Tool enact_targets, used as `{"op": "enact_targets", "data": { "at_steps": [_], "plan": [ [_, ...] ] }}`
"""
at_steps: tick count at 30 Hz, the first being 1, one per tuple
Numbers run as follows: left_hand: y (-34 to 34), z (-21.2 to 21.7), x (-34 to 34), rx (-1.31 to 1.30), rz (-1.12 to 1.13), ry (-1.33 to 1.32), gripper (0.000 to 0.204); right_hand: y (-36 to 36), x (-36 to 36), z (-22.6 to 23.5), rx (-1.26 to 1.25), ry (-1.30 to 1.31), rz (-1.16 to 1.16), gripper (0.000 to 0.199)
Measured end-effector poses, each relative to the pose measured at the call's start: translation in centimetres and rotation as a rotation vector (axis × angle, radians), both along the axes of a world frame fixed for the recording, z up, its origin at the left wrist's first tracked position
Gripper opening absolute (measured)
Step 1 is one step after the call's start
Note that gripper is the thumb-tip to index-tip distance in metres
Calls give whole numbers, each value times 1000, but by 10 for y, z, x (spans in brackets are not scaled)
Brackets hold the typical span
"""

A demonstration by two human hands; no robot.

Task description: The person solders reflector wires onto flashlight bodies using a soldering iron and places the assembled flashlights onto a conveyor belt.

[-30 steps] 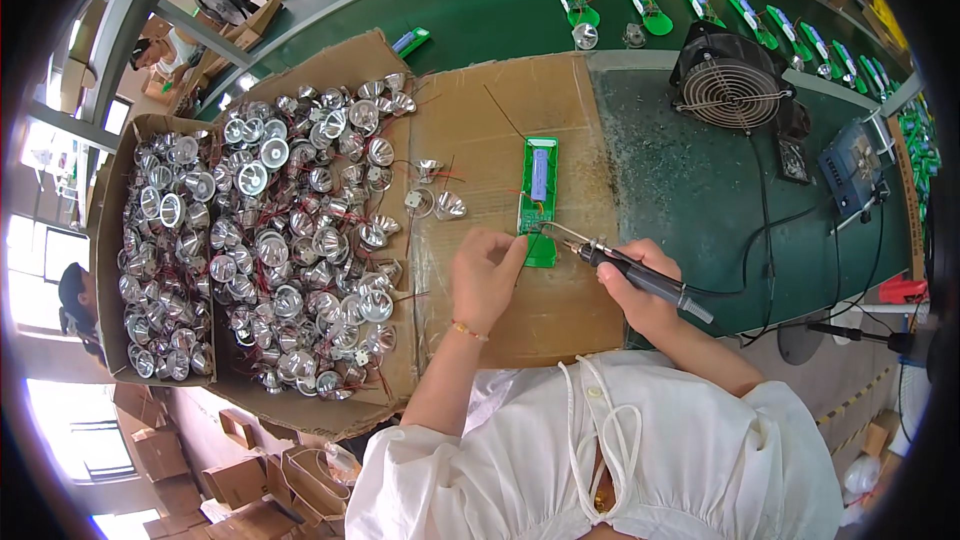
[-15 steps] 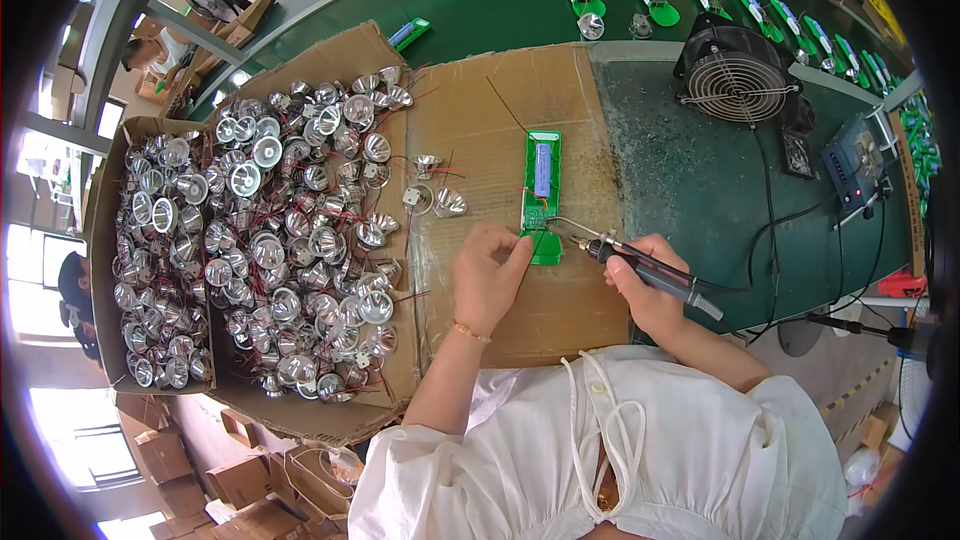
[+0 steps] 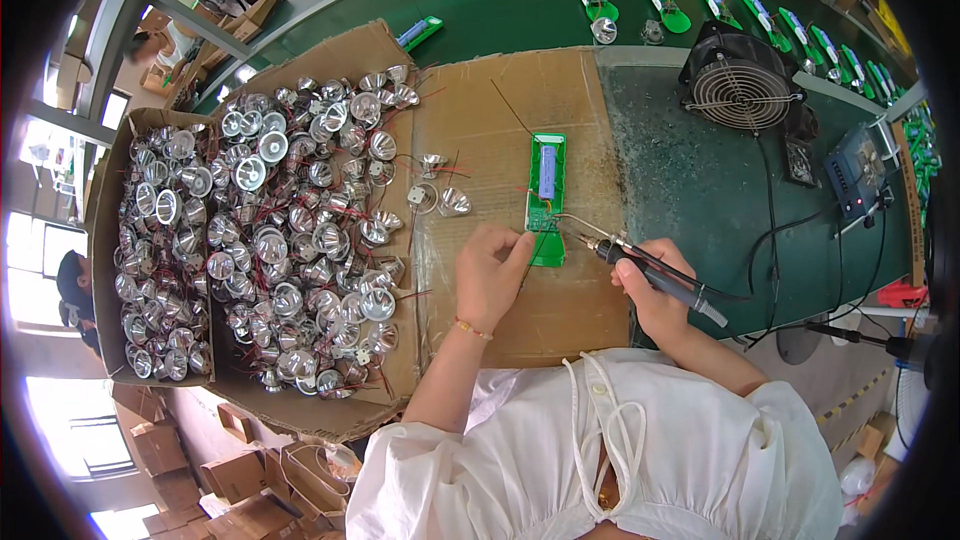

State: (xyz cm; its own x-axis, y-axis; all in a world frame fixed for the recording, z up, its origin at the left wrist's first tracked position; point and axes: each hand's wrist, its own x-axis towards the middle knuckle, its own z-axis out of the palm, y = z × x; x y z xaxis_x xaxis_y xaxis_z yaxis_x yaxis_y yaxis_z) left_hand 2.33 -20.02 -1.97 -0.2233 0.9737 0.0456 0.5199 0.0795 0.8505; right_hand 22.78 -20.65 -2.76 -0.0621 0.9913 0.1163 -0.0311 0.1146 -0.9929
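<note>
White cloth of a blouse (image 3: 600,450) fills the nearest part of the view, with both forearms reaching past it. The left hand (image 3: 488,275) has thumb and forefinger drawn narrow at the left edge of a green plastic housing (image 3: 548,252); whether they pinch a thin wire there, I cannot tell. The right hand (image 3: 658,292) is wrapped around a soldering iron (image 3: 692,300), its tip slanting left to the right side of the circuit board (image 3: 541,221); contact is too small to judge. The housing lies on a cardboard sheet (image 3: 580,315), long axis pointing away from the person, just ahead and right of the left hand, ahead and left of the right. The left hand is nearer; the iron bridges the right hand's gap. Beyond the board sits a blue-violet battery (image 3: 547,172). Farther off, a fan (image 3: 742,92) stands on the green counter (image 3: 690,210).
</note>
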Motion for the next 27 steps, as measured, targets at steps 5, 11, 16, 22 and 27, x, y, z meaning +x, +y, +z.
{"op": "enact_targets", "data": {
  "at_steps": [5,11,16,22,27],
  "plan": [
    [8,3,-3,-34,-45,-20,18,3,-4,-4,-30,6,23,15],
    [15,-2,-9,-120,-116,-4,19,6,-9,-7,-60,27,26,13],
    [19,-5,-11,-191,-110,-58,18,13,-11,-7,-125,94,53,12],
    [21,-3,-11,-73,-153,-43,20,5,-8,5,-80,162,-75,14],
    [15,-6,-10,-197,-95,-58,23,0,6,-3,76,-212,-89,19]
  ]
}}
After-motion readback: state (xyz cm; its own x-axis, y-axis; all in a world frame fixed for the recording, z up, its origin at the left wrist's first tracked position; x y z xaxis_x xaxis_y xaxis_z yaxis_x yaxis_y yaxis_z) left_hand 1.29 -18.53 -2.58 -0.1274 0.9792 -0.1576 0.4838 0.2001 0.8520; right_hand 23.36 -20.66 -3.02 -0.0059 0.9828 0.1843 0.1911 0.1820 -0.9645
